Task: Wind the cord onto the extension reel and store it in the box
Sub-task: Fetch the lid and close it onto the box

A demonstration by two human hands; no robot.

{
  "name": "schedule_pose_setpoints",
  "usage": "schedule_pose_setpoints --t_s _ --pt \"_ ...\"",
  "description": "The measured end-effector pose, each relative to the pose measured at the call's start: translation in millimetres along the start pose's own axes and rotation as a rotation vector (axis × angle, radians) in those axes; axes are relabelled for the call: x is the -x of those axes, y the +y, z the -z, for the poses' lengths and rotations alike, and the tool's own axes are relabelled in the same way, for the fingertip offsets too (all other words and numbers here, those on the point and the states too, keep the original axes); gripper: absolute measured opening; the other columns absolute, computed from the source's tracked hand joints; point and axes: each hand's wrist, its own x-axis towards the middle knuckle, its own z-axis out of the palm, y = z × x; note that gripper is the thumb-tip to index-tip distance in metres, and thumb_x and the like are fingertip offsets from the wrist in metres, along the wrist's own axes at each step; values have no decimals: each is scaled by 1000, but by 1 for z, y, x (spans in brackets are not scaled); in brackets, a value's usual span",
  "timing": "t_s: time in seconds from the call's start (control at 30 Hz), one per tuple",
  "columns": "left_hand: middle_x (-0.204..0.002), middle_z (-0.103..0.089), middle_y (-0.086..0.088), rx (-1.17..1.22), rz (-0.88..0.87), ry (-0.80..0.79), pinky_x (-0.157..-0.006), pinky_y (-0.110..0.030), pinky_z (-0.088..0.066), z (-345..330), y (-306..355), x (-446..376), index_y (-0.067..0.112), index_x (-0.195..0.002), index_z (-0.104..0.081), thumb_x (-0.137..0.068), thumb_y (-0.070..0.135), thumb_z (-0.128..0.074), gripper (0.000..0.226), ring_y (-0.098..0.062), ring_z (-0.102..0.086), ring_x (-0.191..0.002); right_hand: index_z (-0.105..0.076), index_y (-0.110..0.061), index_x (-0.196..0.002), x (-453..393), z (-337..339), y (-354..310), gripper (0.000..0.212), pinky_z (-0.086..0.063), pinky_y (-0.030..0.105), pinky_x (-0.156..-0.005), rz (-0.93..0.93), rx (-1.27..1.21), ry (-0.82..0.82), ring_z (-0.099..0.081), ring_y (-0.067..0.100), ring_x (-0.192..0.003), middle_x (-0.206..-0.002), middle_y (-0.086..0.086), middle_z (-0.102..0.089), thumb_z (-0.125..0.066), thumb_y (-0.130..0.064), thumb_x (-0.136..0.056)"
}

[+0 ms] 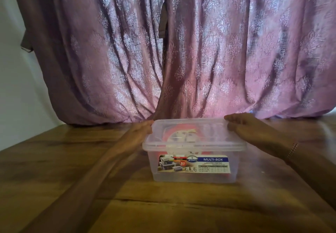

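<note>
The clear box (192,161) stands on the wooden worktop (72,187), in the lower middle of the frame, with its lid (194,134) on. Through the lid I see the pink reel (179,132) inside. My left hand (141,130) and my right hand (252,129) press flat on the two ends of the lid, fingers (231,119) stretched, not clenched. Behind hangs a purple curtain (181,50).

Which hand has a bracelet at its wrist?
The right hand, at the box lid's far right corner; the left hand has a bare wrist.
</note>
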Motion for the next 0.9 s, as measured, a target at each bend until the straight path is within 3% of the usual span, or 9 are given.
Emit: schedule_pose_setpoints --t_s 0.13,0.23,0.37,0.47,0.57,0.63,0.7,0.77,0.9 --pt "-109 -78 -2 55 44 -50 -75 -25 -58 3 -4 0 24 -114 -72 -89 19 -53 32 -17 -74 -98 -55 -21 -133 -2 4 7 41 -47 29 -91 18 57 -35 -61 1 -100 -119 -13 -61 -51 -30 -94" --pt "-111 -78 -5 15 56 -2 -82 -32 -58 7 -3 -7 26 -106 -76 -74 29 -58 37 -18 -74 -95 -50 -24 -137 -4 7 9 47 -44 33 -96 26 149 -58 -57 10 -110 -126 -12 -55 -48 -39 -93" --pt "-94 -80 5 -9 75 0 -86 -36 -56 2 2 -6 35 -86 -80 -86 17 -59 28 -16 -73 -91 -56 -33 -115 -6 7 9 28 -46 34 -85 13 166 -74 -59 10 -101 -116 -13 -59 -45 -43 -92" --pt "-97 -80 -4 92 135 37 -93 -42 -54 0 3 -2 23 -95 -77 -100 3 -49 35 -26 -72 -98 -57 -41 -103 1 1 9 19 -55 30 -66 -75 -121 -103 -65 14 -93 -107 -10 -63 -49 -41 -87" --pt "-105 -79 -7 172 230 21 -82 -37 -61 -1 7 3 19 -110 -75 -98 7 -50 31 -23 -74 -96 -63 -45 -103 10 -1 8 30 -56 33 -60 -131 -370 -98 -69 17 -93 -106 -8 -69 -60 -46 -73" --pt "-107 -78 -9 210 310 7 -75 -35 -62 0 9 5 19 -112 -74 -95 11 -54 27 -22 -74 -92 -65 -40 -106 15 -3 9 39 -56 36 -59 -204 -458 -131 -73 19 -82 -99 -4 -74 -68 -48 -67" --pt "-112 -75 -15 240 409 31 -82 -42 -58 4 9 5 12 -116 -70 -92 15 -61 26 -28 -68 -96 -68 -27 -109 20 -2 10 52 -55 38 -60 -322 -487 -207 -73 22 -73 -92 6 -75 -75 -52 -64" --pt "-118 -71 -22 261 472 18 -83 -43 -60 8 9 5 9 -122 -67 -91 18 -65 33 -30 -66 -98 -69 -18 -107 22 4 11 65 -57 39 -65 -442 -499 -271 -72 27 -77 -93 12 -74 -82 -57 -57" --pt "-112 -64 -17 289 562 -40 -74 -37 -60 14 11 3 7 -129 -62 -87 21 -68 45 -28 -62 -97 -68 -9 -98 20 17 5 80 -54 24 -54 -566 -418 -356 -61 15 -59 -79 9 -67 -84 -68 -47"
